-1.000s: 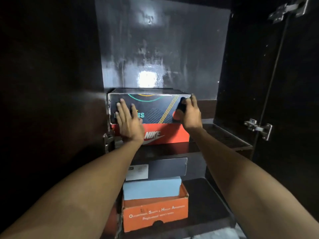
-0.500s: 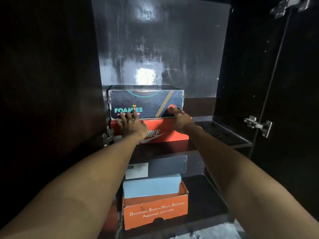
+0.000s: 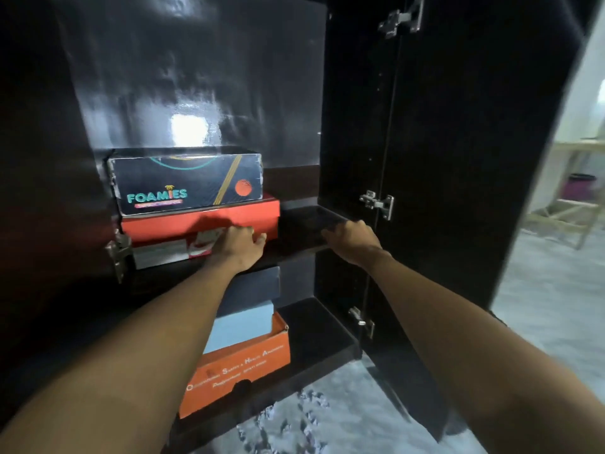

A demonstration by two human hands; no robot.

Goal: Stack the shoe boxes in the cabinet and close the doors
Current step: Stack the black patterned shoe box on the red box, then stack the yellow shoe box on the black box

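Foamies box is sitting on the red box, left on the upper shelf. On the red box's front the left hand is touching, fingers together; the right hand is resting on the shelf, fingers bent, grip unclear.

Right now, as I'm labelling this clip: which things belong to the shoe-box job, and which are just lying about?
Job: Foamies box, red box, dark grey box, light blue box, orange box, cabinet shelf, open door.
Lying about: wooden table, dark bin.
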